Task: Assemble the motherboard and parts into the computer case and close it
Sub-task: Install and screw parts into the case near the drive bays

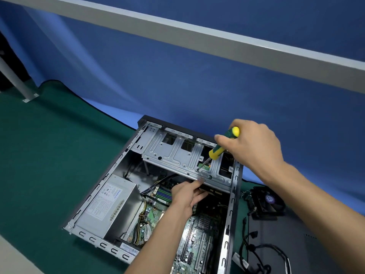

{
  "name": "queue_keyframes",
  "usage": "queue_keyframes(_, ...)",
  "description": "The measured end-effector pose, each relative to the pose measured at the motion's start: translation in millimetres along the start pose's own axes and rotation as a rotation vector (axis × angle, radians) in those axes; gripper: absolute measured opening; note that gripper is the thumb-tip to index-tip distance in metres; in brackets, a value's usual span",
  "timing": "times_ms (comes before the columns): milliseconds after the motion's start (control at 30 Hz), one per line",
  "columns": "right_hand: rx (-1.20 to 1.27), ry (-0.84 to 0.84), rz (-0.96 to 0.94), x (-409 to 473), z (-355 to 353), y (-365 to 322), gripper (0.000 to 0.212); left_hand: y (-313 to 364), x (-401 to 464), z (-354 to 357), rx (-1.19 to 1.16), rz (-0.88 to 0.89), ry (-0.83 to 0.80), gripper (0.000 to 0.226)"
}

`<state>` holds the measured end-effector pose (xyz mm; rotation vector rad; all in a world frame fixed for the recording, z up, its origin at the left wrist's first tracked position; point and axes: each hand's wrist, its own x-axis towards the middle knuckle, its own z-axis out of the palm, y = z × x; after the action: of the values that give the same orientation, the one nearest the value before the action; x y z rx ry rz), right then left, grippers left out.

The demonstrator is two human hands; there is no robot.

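Note:
An open computer case (110, 175) lies on its side on the green mat. Inside it are a green motherboard (197, 240), a silver power supply (110, 204) and a metal drive cage (173, 155) across the far end. My right hand (252, 143) grips a yellow and green screwdriver (221, 147); its tip rests on a screw at the cage's front edge. My left hand (187, 194) reaches under the cage, fingers curled round a dark drive-like part (213, 191) that is mostly hidden.
A black CPU cooler fan (266, 202) sits on the mat right of the case. Loose black cables (256, 252) lie at the lower right. A grey beam (197, 40) crosses overhead, and a blue backdrop (177, 91) hangs behind the case.

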<state>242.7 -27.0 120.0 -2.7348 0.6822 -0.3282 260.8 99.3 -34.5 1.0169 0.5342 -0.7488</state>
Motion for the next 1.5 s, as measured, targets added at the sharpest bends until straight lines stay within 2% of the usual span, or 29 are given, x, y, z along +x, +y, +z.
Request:
queue_keyframes(100, -0.202, -0.04, -0.046, 14.9, -4.6, -20.0, 0.033, -0.9, 0.9, 0.0, 0.026, 0.012, 0.013, 0.027)
queue_keyframes(167, -0.251, -0.066, -0.068, 22.1, -5.6, -29.8, 0.031, -1.4, 1.0, -0.6, 0.036, 0.008, 0.012, 0.025)
queue_keyframes(300, -0.142, -0.191, -0.171, 30.2, -1.1, -40.4, 0.01, -1.2, 0.7, -0.3, 0.032, -0.005, 0.012, 0.02)
queue_keyframes(367, -0.108, -0.241, -0.188, 31.8, -0.3, -44.8, 0.013, -1.8, 0.8, 0.3, 0.021, -0.003, 0.022, 0.021)
queue_keyframes(467, -0.253, -0.267, -0.194, 33.3, -5.0, -51.3, 0.033, -1.5, 0.5, 1.0, 0.015, 0.002, 0.036, 0.024)
queue_keyframes(500, -0.272, -0.311, -0.183, 34.7, -7.6, -51.7, 0.033, -1.9, 0.6, 1.3, 0.021, 0.002, 0.036, 0.025)
queue_keyframes(600, -0.214, -0.492, -0.146, 37.7, -12.9, -51.5, 0.017, -2.7, 1.4, 1.1, 0.06, 0.014, 0.052, 0.027)
queue_keyframes(633, -0.217, -0.492, -0.139, 37.2, -13.1, -51.1, 0.017, -3.2, 1.9, 0.8, 0.077, 0.019, 0.06, 0.027)
queue_keyframes(733, -0.303, -0.371, -0.124, 36.2, -14.6, -50.9, 0.04, -5.0, 1.6, 0.6, 0.102, 0.036, 0.071, 0.024)
queue_keyframes(767, -0.306, -0.401, -0.115, 36.8, -16.1, -51.2, 0.041, -5.3, 1.2, 1.1, 0.098, 0.041, 0.074, 0.021)
queue_keyframes(833, -0.231, -0.528, -0.12, 36.9, -16.9, -54.6, 0.029, -4.9, 0.2, 2.5, 0.084, 0.055, 0.086, 0.016)
queue_keyframes(900, -0.21, -0.514, -0.152, 34.6, -12.0, -53.9, 0.019, -4.0, 0.2, 4.7, 0.078, 0.052, 0.098, 0.013)
queue_keyframes(967, -0.315, -0.381, -0.16, 32.1, -10.1, -52.9, 0.028, -3.9, 1.2, 5.8, 0.096, 0.042, 0.116, 0.011)
queue_keyframes(1000, -0.323, -0.376, -0.139, 32.7, -11.6, -51.0, 0.029, -3.7, 1.8, 6.1, 0.107, 0.04, 0.122, 0.01)
queue_keyframes(1100, -0.19, -0.519, -0.152, 34.5, -18.4, -48.0, 0.024, -3.3, 3.6, 8.5, 0.126, 0.046, 0.13, 0.014)
queue_keyframes(1167, -0.216, -0.432, -0.219, 28.1, -12.2, -44.4, 0.02, -3.7, 4.8, 10.5, 0.122, 0.038, 0.139, 0.019)
queue_keyframes(1233, -0.277, -0.305, -0.218, 19.2, -6.8, -44.9, 0.033, -3.1, 5.2, 11.1, 0.115, 0.025, 0.136, 0.021)
queue_keyframes(1267, -0.267, -0.31, -0.206, 18.7, -6.7, -45.3, 0.033, -2.9, 5.3, 11.1, 0.112, 0.018, 0.125, 0.022)
queue_keyframes(1333, -0.139, -0.459, -0.179, 21.4, -11.7, -48.2, 0.022, -2.9, 4.8, 11.2, 0.098, 0.001, 0.1, 0.024)
queue_keyframes(1400, -0.075, -0.546, -0.193, 22.4, -14.1, -50.3, 0.025, -4.2, 5.5, 11.3, 0.08, -0.009, 0.1, 0.022)
queue_keyframes(1467, -0.097, -0.465, -0.201, 19.3, -11.1, -51.3, 0.018, -4.6, 5.1, 11.7, 0.075, -0.008, 0.095, 0.017)
queue_keyframes(1500, -0.133, -0.415, -0.177, 18.7, -10.3, -51.4, 0.021, -3.9, 5.2, 11.5, 0.079, -0.009, 0.085, 0.013)
